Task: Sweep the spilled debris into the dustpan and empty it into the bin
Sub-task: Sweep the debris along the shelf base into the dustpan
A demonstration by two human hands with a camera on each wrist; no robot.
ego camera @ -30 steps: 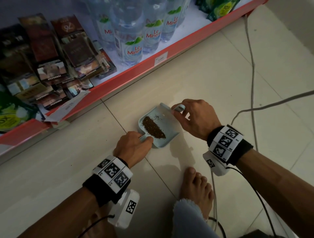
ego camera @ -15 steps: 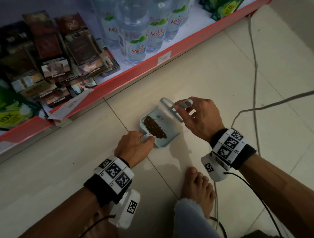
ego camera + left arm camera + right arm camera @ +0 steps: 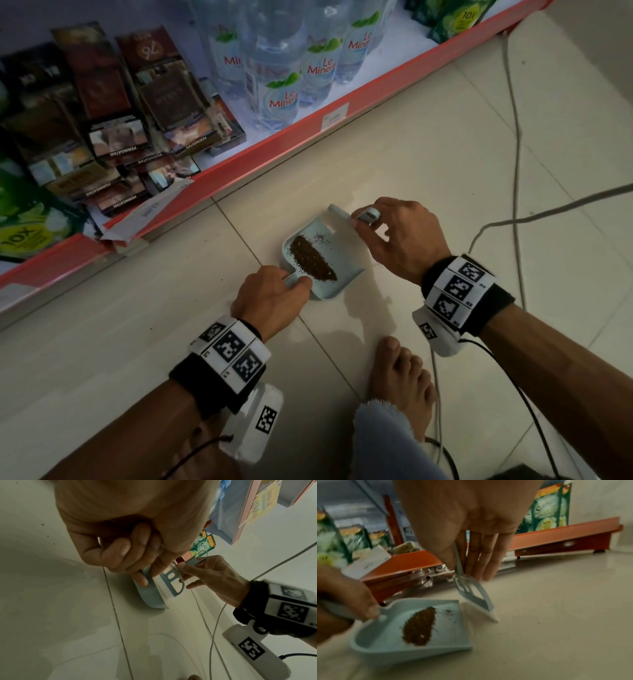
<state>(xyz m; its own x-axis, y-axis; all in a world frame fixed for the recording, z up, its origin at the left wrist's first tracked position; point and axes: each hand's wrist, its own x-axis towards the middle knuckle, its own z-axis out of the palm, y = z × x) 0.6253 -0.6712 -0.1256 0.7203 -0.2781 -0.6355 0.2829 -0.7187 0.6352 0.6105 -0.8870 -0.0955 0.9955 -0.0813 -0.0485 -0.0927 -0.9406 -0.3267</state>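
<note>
A small light-blue dustpan (image 3: 337, 278) (image 3: 450, 638) lies on the tiled floor. In it sits a pile of brown debris (image 3: 312, 257) (image 3: 419, 627). My left hand (image 3: 295, 280) (image 3: 137, 566) grips the pan's handle at its near-left end. My right hand (image 3: 363, 224) (image 3: 462, 569) pinches the handle of a small blue brush (image 3: 339, 211) (image 3: 475, 597) (image 3: 169, 584). The brush's white bristles touch the floor just beyond the pan's open edge. No bin is in view.
A low red-edged shelf (image 3: 274, 150) runs along the far side, holding water bottles (image 3: 281, 85), dark packets (image 3: 120, 137) and green sachets. Grey cables (image 3: 513, 137) trail over the floor on the right. A bare foot (image 3: 400, 377) rests just behind the pan.
My right hand has drawn the brush back from the pan's mouth to the floor just past it. The left hand and the dustpan have stayed put.
</note>
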